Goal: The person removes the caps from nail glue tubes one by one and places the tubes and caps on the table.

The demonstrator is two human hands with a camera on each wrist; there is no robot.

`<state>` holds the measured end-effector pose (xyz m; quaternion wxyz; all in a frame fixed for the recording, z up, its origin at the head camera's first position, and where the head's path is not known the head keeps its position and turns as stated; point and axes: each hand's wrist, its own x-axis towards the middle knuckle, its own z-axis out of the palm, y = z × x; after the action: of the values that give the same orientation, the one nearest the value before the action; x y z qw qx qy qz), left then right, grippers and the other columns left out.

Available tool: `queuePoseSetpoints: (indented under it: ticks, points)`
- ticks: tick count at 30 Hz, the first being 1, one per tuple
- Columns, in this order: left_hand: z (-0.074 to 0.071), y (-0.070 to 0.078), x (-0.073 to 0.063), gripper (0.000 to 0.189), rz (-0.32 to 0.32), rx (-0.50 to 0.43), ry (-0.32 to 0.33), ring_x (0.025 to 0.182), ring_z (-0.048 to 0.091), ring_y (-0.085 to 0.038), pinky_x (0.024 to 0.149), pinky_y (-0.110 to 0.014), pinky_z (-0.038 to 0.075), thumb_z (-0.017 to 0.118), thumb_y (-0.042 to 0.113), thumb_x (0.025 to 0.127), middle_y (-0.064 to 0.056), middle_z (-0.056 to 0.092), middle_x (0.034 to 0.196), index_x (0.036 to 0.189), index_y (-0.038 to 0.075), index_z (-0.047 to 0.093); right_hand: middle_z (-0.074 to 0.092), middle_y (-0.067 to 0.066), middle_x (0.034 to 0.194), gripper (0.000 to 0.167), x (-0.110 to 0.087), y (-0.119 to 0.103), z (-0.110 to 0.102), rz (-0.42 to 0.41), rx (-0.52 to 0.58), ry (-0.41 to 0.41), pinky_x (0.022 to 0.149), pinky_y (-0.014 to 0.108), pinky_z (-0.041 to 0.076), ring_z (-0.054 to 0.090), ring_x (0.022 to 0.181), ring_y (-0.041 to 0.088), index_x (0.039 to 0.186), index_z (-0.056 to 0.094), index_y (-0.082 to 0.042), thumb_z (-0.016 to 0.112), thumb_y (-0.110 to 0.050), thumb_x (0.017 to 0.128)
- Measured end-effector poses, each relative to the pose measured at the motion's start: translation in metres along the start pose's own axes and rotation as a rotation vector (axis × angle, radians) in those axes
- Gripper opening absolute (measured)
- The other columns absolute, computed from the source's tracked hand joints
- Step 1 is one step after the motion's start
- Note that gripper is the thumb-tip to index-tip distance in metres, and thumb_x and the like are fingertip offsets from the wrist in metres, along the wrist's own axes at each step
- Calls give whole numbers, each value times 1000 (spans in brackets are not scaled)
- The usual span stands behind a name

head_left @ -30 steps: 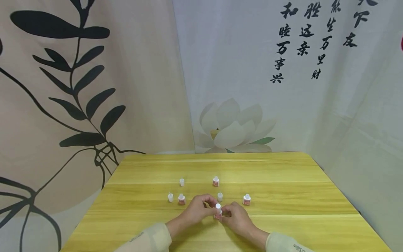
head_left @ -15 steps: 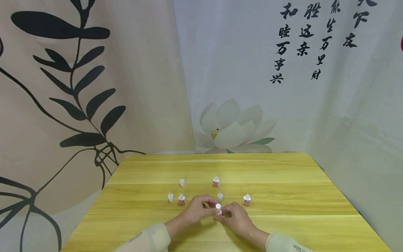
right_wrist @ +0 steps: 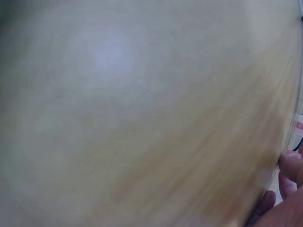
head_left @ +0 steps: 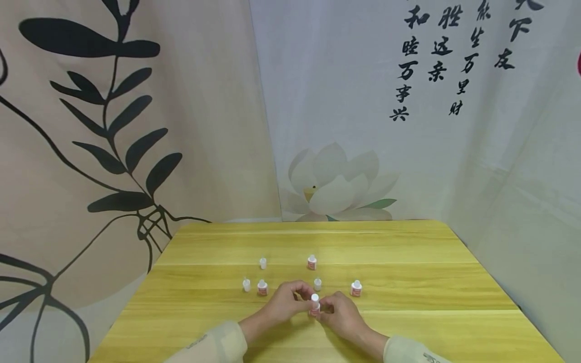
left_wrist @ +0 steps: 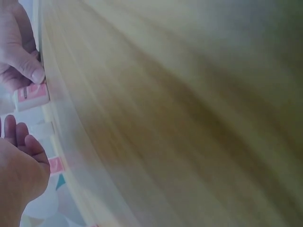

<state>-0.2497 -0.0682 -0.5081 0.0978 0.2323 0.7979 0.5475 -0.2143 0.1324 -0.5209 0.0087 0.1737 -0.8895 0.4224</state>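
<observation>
In the head view, a small white bottle (head_left: pixel 314 305) with a red and white label stands upright on the table between both hands. My left hand (head_left: pixel 289 301) pinches its white cap (head_left: pixel 315 297) from the left, thumb in front and index finger behind. From the right, my right hand (head_left: pixel 341 313) holds the labelled body low down. In the left wrist view, the right thumb presses on the bottle's label (left_wrist: pixel 32 93), while the left hand (left_wrist: pixel 22 177) shows below with curled fingers. Only part of the right hand (right_wrist: pixel 289 189) appears at the right wrist view's edge.
Similar red-labelled bottles stand on the wooden table (head_left: pixel 408 252): one left (head_left: pixel 262 288), one behind (head_left: pixel 311 262), one right (head_left: pixel 356 288). Small translucent white pieces stand among them, one at the back (head_left: pixel 263 263), one left (head_left: pixel 246 285), one just behind the hands (head_left: pixel 317 284).
</observation>
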Motion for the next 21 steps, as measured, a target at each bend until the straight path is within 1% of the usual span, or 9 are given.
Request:
queuePoseSetpoints:
  ticks: [5,9,14,21]
  points:
    - [-4,0,-1,25,14,-1,-38,90,59,-15,77,-27,49,77,23,87,4,65,94,109,12,71,54,-8,79,11,0,0,0,-1,11,-5,65,26,36,45,78,13,93,78,-22,80,-25,82]
    - [-6,0,-1,22,29,-9,-57,90,58,-13,77,-27,49,75,19,89,4,66,95,110,13,73,54,-8,80,13,-1,0,0,3,14,-3,64,26,37,45,78,13,93,78,-20,80,-26,82]
    - [-5,0,-1,19,34,3,-48,89,58,-12,75,-26,48,74,16,89,3,66,95,108,14,73,56,-9,82,12,-1,0,0,0,15,-5,66,26,38,46,80,12,94,78,-21,80,-25,82]
    - [-2,0,1,16,19,18,-30,87,57,-17,73,-24,47,73,12,89,1,65,93,105,9,71,58,-10,83,10,0,2,0,-9,3,-4,68,26,39,47,81,11,92,78,-23,79,-23,83]
